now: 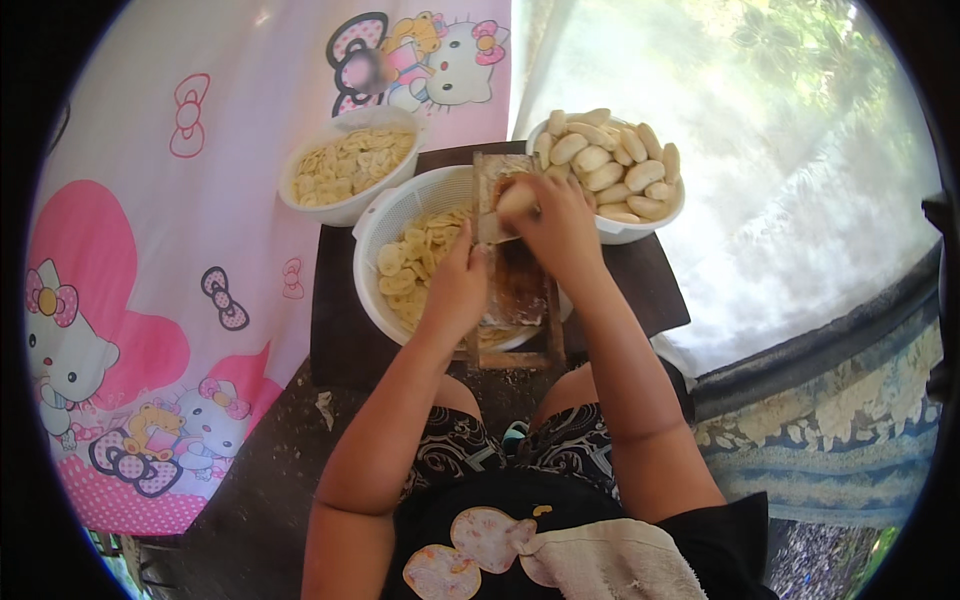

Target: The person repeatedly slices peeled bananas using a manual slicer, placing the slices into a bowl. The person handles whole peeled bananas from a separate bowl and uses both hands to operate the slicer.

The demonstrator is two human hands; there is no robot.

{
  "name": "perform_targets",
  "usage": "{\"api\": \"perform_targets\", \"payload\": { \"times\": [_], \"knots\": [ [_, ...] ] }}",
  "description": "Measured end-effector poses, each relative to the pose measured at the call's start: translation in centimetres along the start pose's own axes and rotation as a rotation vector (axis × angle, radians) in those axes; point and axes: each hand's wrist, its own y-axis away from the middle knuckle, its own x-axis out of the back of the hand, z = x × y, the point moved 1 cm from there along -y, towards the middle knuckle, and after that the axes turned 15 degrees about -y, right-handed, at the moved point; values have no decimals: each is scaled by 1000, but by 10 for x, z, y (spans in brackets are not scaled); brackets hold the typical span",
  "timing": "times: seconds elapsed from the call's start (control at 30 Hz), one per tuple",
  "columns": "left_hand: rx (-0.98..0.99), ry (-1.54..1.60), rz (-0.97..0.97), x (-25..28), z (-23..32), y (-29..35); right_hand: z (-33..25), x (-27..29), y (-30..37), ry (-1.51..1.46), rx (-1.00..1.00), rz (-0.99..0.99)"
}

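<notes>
A wooden slicing board (520, 285) lies lengthwise over a white colander (372, 225) that holds pale banana slices (412, 262). My left hand (460, 285) is closed on the board's left edge, its thumb pointing away from me. Toward the board's far end, my right hand (560, 220) is closed around a peeled banana (516, 203) and presses it to the surface. That hand is slightly blurred, and its fingers partly cover the banana. The blade cannot be made out.
At the far right stands a white bowl (622, 235) heaped with peeled bananas (603, 176). Another white bowl (335, 213), at the far left, holds more slices (352, 165). All sit on a dark table (650, 290). A pink printed curtain (240, 200) hangs on the left, a pale translucent sheet (790, 220) on the right.
</notes>
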Motion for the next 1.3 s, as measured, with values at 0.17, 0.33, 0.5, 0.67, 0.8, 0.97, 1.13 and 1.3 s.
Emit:
{"api": "perform_targets", "payload": {
  "times": [0.17, 0.33, 0.5, 0.67, 0.8, 0.97, 1.13, 1.3],
  "knots": [
    [9, 22, 42, 4, 4, 1, 13, -6, -27, 91, 38, -3],
    [-12, -11, 71, 3, 1, 0, -51, 38, 57, 74, 9, -189],
    [5, -31, 19, 2, 1, 2, -32, 21, 16, 31, -65, -53],
    [14, -36, 21, 8, 8, 0, 23, -3, -39, 190, -42, -111],
    [6, -14, 43, 3, 4, -1, 25, 7, -32, -207, -25, -122],
    [47, 191, 0, -1, -3, -6, -30, 39, 31, -233, -54, -234],
    [-4, 92, 77, -2, -3, -4, -46, 43, 61, -215, -62, -220],
    [26, 94, 12, 0, 1, -1, 12, -6, -39, -120, -104, -25]
  ]
}}
